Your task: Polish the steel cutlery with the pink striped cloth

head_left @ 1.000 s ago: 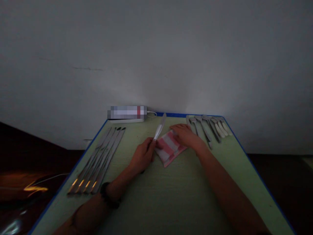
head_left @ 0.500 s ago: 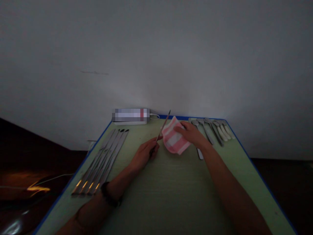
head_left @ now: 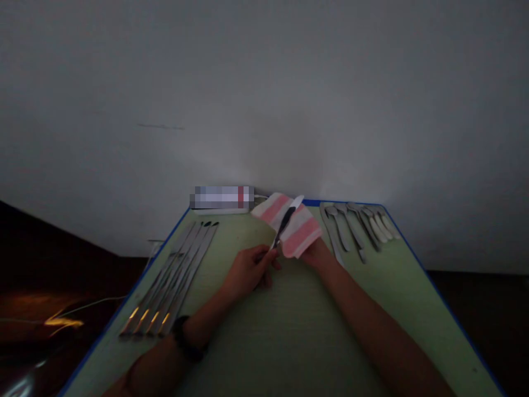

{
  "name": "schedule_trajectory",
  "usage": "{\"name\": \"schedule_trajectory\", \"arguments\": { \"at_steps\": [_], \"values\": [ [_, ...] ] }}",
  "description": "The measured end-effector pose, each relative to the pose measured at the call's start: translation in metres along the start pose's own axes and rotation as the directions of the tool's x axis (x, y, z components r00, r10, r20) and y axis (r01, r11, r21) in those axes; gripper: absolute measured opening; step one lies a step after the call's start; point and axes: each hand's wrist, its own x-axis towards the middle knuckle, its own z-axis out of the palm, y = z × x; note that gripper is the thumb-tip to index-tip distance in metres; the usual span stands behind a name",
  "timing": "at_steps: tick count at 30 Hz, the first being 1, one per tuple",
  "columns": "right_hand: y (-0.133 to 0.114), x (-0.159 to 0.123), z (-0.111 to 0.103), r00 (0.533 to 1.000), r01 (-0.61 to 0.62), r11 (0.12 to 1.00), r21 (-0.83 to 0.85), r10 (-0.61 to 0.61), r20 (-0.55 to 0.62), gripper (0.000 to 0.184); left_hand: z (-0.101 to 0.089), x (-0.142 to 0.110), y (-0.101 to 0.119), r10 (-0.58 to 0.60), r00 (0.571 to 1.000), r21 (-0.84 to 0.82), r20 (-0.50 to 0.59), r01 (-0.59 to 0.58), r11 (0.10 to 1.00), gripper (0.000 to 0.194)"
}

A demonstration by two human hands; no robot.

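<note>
Over the middle of the table, my left hand (head_left: 253,269) pinches the handle end of a table knife (head_left: 285,220), whose blade slants up and to the right. Behind the blade spreads a pink-and-white striped cloth (head_left: 303,231), and the knife lies across it. My right hand (head_left: 317,252) is under the cloth and supports it from below; its fingers are hidden by the fabric. Several knives (head_left: 177,275) lie side by side at the left of the table. To the right of my right hand, several spoons (head_left: 343,220) lie in a slanting row.
A blurred-out box (head_left: 221,198) with a white cable stands at the back left edge. The green table (head_left: 264,342) has a blue rim and meets a grey wall (head_left: 264,99). Cables and a lit patch show on the dark floor at left.
The cloth has turned over and shifted left, behind the knife blade. My right hand has gone from on top of the cloth to beneath it. The knife has tilted further to the right.
</note>
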Motion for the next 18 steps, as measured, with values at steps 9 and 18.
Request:
{"name": "schedule_trajectory", "arguments": {
  "at_steps": [9, 18],
  "values": [
    [0.026, -0.001, 0.015, 0.965, 0.102, 0.995, -0.005, -0.100, -0.242, 0.030, 0.003, -0.001, -0.006, 0.051, 0.995, 0.246, 0.084, -0.070, 0.967, 0.038],
    [0.011, 0.017, -0.009, 0.831, 0.178, 0.961, -0.213, -0.263, -0.491, 0.045, 0.004, -0.004, 0.001, 0.194, 0.971, 0.395, 0.140, -0.235, 0.888, 0.030]
  ]
}}
